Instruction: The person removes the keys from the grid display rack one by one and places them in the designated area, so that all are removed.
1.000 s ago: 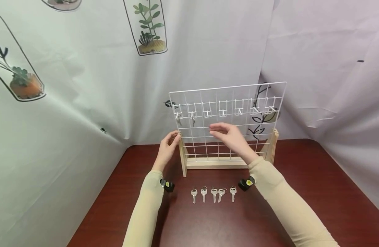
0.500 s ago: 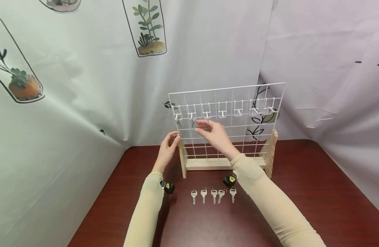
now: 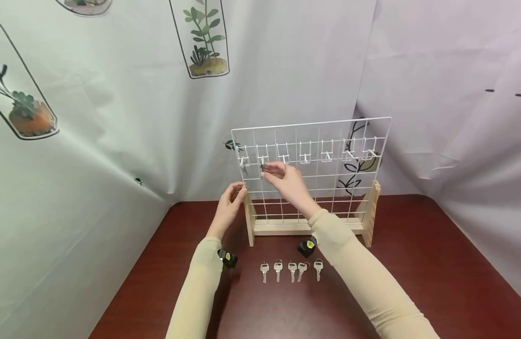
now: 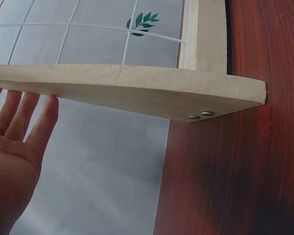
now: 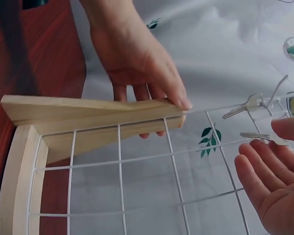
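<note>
Since the earlier head frame, the right hand (image 3: 291,186) has shifted leftward, from in front of the middle of the white wire grid panel (image 3: 311,123) to the second hook (image 3: 262,159) from the left. There its thumb and fingertips pinch a metal key (image 5: 255,135) near its bow, the blade pointing down. The left hand (image 3: 226,207) has stayed at the left wooden end support (image 4: 137,93), gripping its edge with the thumb on one side and the fingers reaching round the other; the fingers are fairly straight.

Seven white hooks run in a row across the upper part of the panel. Another key (image 5: 242,106) hangs on the leftmost hook, near the pinched one. The panel stands between the left support and a matching right wooden end support (image 3: 370,214), joined at the bottom by a pale wooden crossbar (image 3: 281,230).

In front of the rack, five keys (image 3: 278,270) with small rings lie in a row on the dark red worktop (image 3: 269,313), blades toward the wearer; the third and fourth from the left lie close together. Behind, a pale fabric backdrop (image 3: 286,70) carries printed plants.
</note>
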The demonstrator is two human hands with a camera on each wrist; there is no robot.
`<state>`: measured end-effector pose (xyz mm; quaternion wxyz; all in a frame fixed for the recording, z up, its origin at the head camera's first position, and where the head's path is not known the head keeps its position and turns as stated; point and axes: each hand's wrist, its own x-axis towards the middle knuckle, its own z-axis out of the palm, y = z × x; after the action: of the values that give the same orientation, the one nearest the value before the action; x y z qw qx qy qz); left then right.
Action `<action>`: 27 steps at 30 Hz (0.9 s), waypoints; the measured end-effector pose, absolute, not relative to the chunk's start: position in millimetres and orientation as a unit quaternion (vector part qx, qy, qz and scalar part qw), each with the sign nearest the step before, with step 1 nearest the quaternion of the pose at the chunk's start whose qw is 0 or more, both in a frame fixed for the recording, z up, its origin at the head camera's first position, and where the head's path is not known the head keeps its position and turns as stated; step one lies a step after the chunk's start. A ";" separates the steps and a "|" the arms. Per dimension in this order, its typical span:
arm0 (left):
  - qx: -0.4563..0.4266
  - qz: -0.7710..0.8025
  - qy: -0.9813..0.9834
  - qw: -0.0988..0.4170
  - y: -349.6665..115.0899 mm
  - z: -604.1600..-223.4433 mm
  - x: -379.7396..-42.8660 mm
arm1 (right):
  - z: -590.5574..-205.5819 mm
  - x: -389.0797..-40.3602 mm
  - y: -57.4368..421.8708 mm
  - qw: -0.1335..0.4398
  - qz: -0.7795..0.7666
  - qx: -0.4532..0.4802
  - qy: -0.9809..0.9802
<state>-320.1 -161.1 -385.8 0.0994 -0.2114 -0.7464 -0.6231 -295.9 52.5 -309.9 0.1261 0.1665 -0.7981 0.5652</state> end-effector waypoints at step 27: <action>-0.201 -0.615 -0.752 0.121 -155.9 -386.0 -319.6 | -312.3 -284.8 45.5 0.089 0.759 0.161 -0.624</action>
<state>-319.6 -155.9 -386.0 0.1212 -0.2014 -0.7523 -0.6154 -284.8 45.5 -312.3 0.0885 0.1612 -0.6241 0.7594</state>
